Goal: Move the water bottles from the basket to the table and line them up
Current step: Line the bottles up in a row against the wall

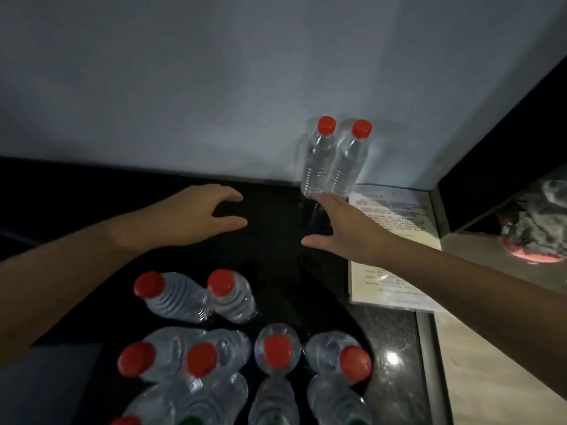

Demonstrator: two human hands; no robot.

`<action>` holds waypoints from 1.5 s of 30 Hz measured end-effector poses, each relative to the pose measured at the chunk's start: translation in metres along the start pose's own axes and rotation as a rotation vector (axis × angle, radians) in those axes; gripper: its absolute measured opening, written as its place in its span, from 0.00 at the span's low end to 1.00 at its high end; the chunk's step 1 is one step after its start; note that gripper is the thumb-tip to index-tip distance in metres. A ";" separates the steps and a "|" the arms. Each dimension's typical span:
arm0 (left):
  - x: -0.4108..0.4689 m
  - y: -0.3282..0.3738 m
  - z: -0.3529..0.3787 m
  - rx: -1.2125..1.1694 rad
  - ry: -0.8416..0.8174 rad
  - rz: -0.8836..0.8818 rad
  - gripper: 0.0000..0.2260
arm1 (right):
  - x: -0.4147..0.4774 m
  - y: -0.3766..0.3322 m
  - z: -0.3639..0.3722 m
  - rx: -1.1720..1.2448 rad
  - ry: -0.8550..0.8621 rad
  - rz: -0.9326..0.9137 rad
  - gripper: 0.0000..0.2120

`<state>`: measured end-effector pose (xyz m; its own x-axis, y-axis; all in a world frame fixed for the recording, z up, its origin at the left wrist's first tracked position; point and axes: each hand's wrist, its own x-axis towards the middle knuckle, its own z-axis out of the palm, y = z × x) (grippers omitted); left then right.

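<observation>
1. Where the table (270, 240) meets the wall (214, 87), two clear, red-capped bottles (334, 161) stand upright, touching.
2. Right hand (340, 228) open, fingertips at their bases.
3. Left hand (196, 214) open, empty.
4. More bottles (245, 348) crowd the near edge.

Two clear water bottles with red caps (334, 157) stand upright, touching side by side, at the far edge of the dark table (270, 210) against the wall. Nearer, two more red-capped bottles (196, 297) stand side by side, and a crowded cluster of bottles (245, 372) fills the near edge.
</observation>
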<state>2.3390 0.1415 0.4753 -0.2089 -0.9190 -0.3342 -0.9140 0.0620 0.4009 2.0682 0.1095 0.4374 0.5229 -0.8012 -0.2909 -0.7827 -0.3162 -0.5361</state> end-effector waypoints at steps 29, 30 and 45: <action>-0.111 -0.096 0.072 -0.619 0.158 0.154 0.19 | -0.025 -0.111 0.076 0.462 -0.111 -0.016 0.21; -0.111 -0.095 0.073 -0.640 0.164 0.141 0.20 | -0.025 -0.109 0.078 0.473 -0.109 -0.025 0.21; -0.003 -0.061 0.039 -0.711 0.330 0.130 0.15 | 0.039 -0.060 0.034 0.521 0.282 -0.053 0.15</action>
<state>2.3819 0.1553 0.4180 -0.0837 -0.9963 -0.0219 -0.4247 0.0158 0.9052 2.1470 0.1146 0.4314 0.3915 -0.9175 -0.0694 -0.4518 -0.1259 -0.8832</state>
